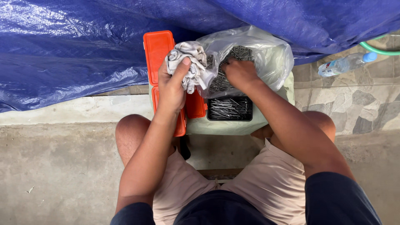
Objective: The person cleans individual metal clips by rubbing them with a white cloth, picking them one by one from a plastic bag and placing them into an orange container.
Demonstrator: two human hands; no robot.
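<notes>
Grey crumpled rag (189, 62) is clenched in the left hand (171, 85), thumb pressed over the cloth, held above the orange case (157, 50) and touching the near edge of the clear plastic bag (266, 58). Right hand (239, 73) is down inside the bag's mouth, palm down on the heap of steel nails (237, 53); fingers are buried in the nails, so I cannot tell whether they are closed on any or just lying flat. Bag sits on a pale green surface (275, 112) in front of the knees, and just below the bag is a black tray (230, 109) full of more nails laid roughly parallel. Judgement on doing this well: keep the rag hand pinning the bag rim so the mouth stays wide and the thin film does not fold over the wrist; take small bunches, points lying 1 way, lifted low and straight to the tray so none drop to the concrete; loose points can prick bare skin or tear the film, so go slow. Packaging: bag is clear, unprinted as far as visible, wrinkled, top rolled outward. Orange case is a long hinged rectangle, 2 sections, lid open, left of the bag, no readable label. 1 clear water bottle (343, 64) with a blue cap and pale label band lies on the stone paving far right, beside a green hose (381, 51). Blue tarp (83, 50) covers the back; no signs in view.
</notes>
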